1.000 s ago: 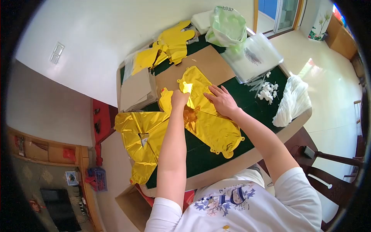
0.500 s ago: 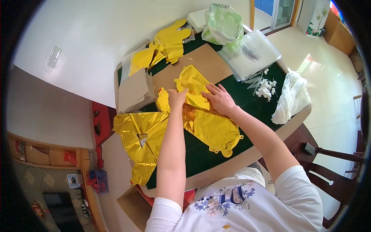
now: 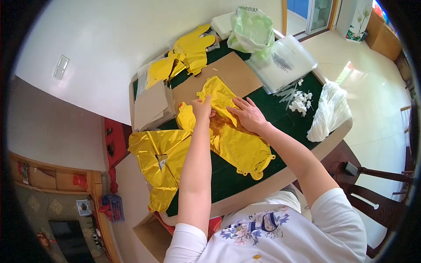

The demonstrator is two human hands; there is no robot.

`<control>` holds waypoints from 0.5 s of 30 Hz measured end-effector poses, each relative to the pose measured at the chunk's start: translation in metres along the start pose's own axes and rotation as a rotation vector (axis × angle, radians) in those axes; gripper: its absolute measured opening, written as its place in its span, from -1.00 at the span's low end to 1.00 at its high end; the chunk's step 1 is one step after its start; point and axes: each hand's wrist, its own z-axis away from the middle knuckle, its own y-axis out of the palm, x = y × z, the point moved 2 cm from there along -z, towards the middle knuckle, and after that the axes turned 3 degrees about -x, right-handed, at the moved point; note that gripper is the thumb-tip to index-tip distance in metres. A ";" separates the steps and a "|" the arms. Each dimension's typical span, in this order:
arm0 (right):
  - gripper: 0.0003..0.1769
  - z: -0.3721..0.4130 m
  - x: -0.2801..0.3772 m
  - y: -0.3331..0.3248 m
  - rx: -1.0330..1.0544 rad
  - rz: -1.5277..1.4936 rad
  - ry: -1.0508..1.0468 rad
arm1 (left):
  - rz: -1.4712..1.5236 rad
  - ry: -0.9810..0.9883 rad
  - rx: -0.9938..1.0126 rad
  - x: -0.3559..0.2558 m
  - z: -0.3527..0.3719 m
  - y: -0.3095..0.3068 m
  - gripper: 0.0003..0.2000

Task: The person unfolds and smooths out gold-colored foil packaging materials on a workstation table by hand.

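A flat gold foil balloon point(image 3: 242, 151) lies on the dark green tabletop point(image 3: 206, 186), its upper part folded over. My left hand point(image 3: 203, 108) pinches the folded foil near its left edge, with the fingertips partly tucked beneath. On the right side of the fold, my right hand point(image 3: 249, 115) rests with its fingers spread over the foil. A second gold foil balloon point(image 3: 169, 142), crumpled and with a small red spot near its top, spreads out to the left, partly behind my left forearm.
Brown cardboard point(image 3: 234, 72) lies beyond my hands, beside a stack of card sheets point(image 3: 151, 105). More gold foil point(image 3: 193, 46) is at the back. A green-white plastic bag point(image 3: 252, 33), clear plastic packets point(image 3: 287, 61), white clips point(image 3: 300, 101) and a white string bundle point(image 3: 329, 111) sit rightward.
My left hand has shifted slightly up and the foil fold under it has bent toward the right. My right hand stays nearly in place on the foil.
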 end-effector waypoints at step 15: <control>-0.55 0.000 -0.002 0.003 -0.087 -0.022 -0.015 | -0.697 1.097 -0.225 0.077 0.037 0.008 -0.57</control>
